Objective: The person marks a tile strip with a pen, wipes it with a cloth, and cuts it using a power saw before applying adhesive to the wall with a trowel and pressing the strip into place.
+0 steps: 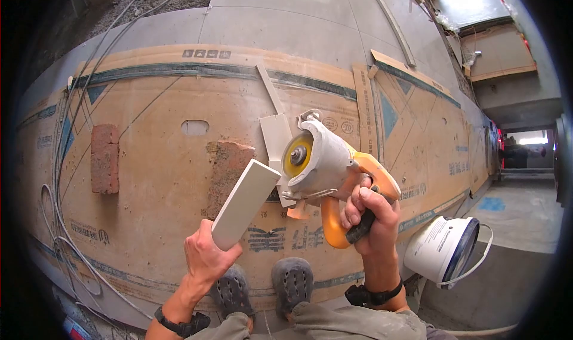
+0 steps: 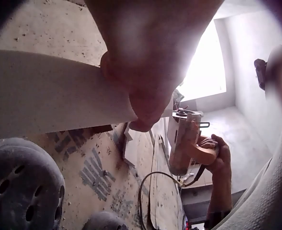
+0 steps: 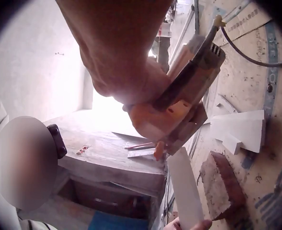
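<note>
My left hand [image 1: 208,251] grips the lower end of a pale rectangular tile strip [image 1: 246,204], thumb along one side. The strip's upper end is right by the blade of an orange and grey handheld tile cutter [image 1: 325,161]. My right hand [image 1: 376,214] holds this cutter by its looped orange rear handle. Its yellow-centred disc [image 1: 298,155] faces left, toward the strip. In the left wrist view, the strip [image 2: 50,93] runs out from under the left hand. The right wrist view shows the cutter's orange body [image 3: 150,122] under the right hand, with the strip [image 3: 185,187] below.
Cut tile pieces [image 1: 275,138] lie on the cardboard-covered floor beyond the cutter. One brick [image 1: 233,176] lies behind the strip, another brick [image 1: 105,158] farther left. A white bucket [image 1: 434,249] is tipped at the right. Cables [image 1: 58,185] run down the left side. Two grey clogs [image 1: 292,283] are below.
</note>
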`<state>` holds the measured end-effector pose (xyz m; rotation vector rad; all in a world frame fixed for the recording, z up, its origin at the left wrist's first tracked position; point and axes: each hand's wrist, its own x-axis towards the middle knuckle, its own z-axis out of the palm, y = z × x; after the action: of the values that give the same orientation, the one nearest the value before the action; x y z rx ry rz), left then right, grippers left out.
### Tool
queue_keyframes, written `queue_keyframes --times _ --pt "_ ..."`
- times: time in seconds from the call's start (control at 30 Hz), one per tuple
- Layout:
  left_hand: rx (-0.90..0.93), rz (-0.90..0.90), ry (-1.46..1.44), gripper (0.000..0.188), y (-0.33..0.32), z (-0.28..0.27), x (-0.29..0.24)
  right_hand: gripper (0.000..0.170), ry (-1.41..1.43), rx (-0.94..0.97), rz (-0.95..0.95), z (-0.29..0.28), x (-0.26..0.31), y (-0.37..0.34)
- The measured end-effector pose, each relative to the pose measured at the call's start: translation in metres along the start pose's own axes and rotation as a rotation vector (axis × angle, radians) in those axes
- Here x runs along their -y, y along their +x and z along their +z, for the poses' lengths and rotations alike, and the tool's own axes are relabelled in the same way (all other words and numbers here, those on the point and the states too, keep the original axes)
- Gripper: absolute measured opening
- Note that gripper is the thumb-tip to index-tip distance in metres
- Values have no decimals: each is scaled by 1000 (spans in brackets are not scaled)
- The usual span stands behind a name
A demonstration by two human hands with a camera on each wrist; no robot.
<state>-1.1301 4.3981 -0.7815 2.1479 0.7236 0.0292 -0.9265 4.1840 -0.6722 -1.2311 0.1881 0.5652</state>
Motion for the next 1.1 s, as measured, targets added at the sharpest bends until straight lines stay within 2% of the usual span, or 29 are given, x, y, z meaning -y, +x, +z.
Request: queue_keyframes --times 0.33,1.1 --pt "-4 25 1 40 -1 0 2 17 84 8 -14 0 0 2" --pt "17 17 6 41 -2 -1 0 18 51 -17 -5 1 0 4"
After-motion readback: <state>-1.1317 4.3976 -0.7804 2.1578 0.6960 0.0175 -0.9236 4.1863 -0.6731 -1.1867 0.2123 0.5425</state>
